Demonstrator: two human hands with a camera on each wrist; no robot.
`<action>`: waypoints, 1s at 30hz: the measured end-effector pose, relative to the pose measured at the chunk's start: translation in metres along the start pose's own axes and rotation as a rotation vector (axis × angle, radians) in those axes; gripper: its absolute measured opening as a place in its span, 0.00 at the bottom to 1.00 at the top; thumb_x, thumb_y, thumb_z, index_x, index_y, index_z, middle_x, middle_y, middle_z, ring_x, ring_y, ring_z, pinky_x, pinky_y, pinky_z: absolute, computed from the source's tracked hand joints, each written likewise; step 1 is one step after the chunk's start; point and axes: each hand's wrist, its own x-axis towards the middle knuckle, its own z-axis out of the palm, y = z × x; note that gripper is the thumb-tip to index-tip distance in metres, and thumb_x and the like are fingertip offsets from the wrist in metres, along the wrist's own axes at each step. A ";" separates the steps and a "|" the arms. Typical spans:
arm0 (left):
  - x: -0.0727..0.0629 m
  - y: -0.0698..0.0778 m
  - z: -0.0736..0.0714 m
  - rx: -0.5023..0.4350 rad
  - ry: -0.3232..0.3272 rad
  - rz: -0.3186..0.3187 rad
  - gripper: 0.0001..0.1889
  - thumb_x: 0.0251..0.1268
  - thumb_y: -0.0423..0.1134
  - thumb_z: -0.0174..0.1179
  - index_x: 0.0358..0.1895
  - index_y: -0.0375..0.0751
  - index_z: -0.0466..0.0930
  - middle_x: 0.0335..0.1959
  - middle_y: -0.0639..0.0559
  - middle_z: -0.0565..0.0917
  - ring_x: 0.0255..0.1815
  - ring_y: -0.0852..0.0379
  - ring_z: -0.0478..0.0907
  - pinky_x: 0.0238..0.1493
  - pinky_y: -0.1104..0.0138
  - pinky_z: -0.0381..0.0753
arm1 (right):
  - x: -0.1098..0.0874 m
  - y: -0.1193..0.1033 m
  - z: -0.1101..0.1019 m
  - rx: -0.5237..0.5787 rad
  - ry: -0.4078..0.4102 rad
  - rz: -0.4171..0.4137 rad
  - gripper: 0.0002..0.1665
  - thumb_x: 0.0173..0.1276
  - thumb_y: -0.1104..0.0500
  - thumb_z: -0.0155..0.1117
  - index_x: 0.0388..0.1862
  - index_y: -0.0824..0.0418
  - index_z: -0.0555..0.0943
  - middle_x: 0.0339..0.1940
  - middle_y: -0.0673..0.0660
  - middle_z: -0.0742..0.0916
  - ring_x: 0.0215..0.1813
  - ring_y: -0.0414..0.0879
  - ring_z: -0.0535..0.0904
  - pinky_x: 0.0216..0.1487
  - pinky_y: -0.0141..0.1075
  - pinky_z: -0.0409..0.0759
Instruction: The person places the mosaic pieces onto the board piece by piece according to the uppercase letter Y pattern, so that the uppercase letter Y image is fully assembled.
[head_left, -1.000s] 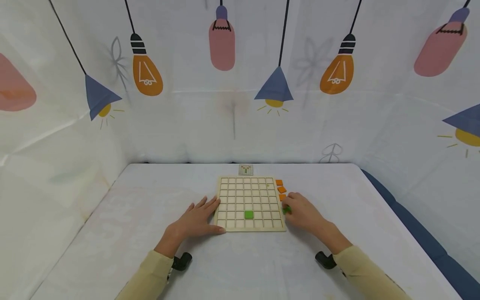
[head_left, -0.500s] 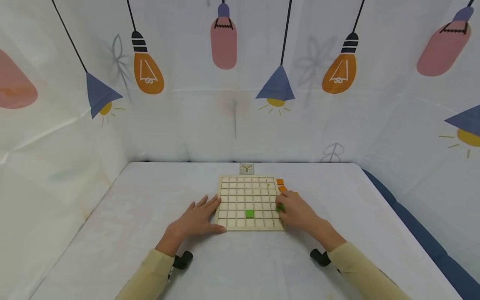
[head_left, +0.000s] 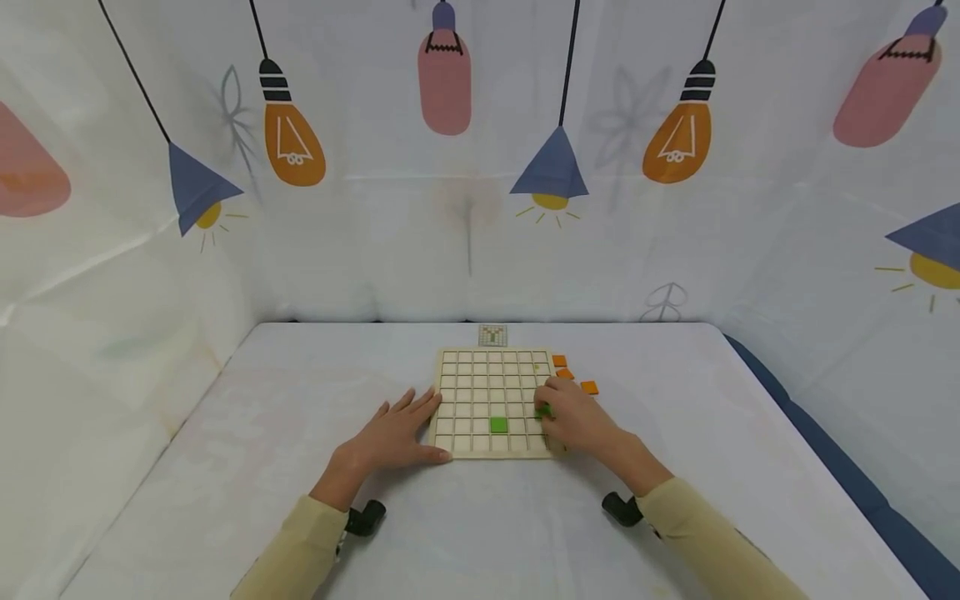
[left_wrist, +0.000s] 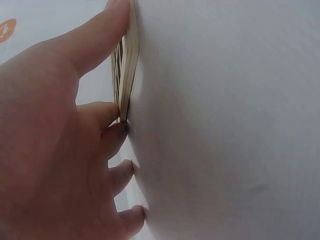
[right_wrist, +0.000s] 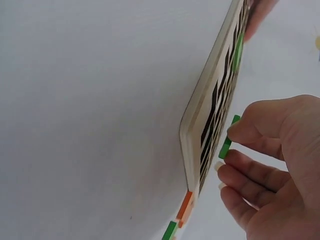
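Note:
A wooden grid board [head_left: 480, 382] lies on the table, with one green square tile [head_left: 498, 425] in a cell of a lower row. My left hand [head_left: 397, 429] rests at the board's left side, fingers spread, thumb at the near left corner; the left wrist view shows the thumb [left_wrist: 100, 42] along the board's edge. Over the right columns of the board, my right hand [head_left: 581, 421] pinches a second green tile [right_wrist: 230, 137] between thumb and fingers. In the right wrist view that tile is tilted, close over the grid.
Orange tiles [head_left: 589, 387] lie off the board's right edge. The right wrist view shows an orange tile [right_wrist: 184, 206] and another green tile [right_wrist: 170, 231] beside the board. A small pattern card [head_left: 492, 336] sits behind the board, near the lamp-printed cloth backdrop [head_left: 360, 250].
My right hand has moved left from beside the board to over its right columns, carrying the green tile. One orange tile has shifted right. The left hand has stayed in place.

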 end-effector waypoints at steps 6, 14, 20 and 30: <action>0.000 -0.001 0.000 -0.004 0.003 0.009 0.52 0.57 0.70 0.62 0.80 0.50 0.51 0.82 0.53 0.51 0.83 0.41 0.44 0.77 0.36 0.46 | 0.007 -0.006 0.001 0.023 -0.003 -0.045 0.09 0.58 0.68 0.67 0.33 0.55 0.81 0.35 0.49 0.80 0.40 0.42 0.72 0.42 0.35 0.76; -0.003 0.002 -0.004 -0.006 -0.004 0.004 0.52 0.57 0.69 0.63 0.80 0.49 0.52 0.82 0.52 0.52 0.83 0.40 0.45 0.77 0.36 0.46 | 0.015 -0.014 0.007 0.035 -0.017 -0.054 0.08 0.60 0.67 0.67 0.33 0.55 0.81 0.36 0.49 0.80 0.44 0.43 0.73 0.45 0.37 0.77; -0.003 0.001 -0.003 0.007 -0.016 0.006 0.53 0.57 0.69 0.63 0.80 0.48 0.51 0.82 0.51 0.52 0.83 0.40 0.45 0.77 0.36 0.47 | 0.019 -0.017 0.010 0.040 -0.055 -0.018 0.08 0.61 0.66 0.66 0.35 0.53 0.81 0.37 0.47 0.80 0.45 0.42 0.74 0.47 0.37 0.78; 0.000 -0.001 -0.001 -0.022 0.001 0.015 0.53 0.57 0.69 0.63 0.80 0.48 0.52 0.82 0.52 0.52 0.83 0.40 0.44 0.77 0.35 0.46 | 0.029 -0.020 0.017 0.027 -0.077 -0.001 0.07 0.64 0.64 0.64 0.37 0.52 0.82 0.36 0.46 0.78 0.41 0.41 0.70 0.44 0.34 0.76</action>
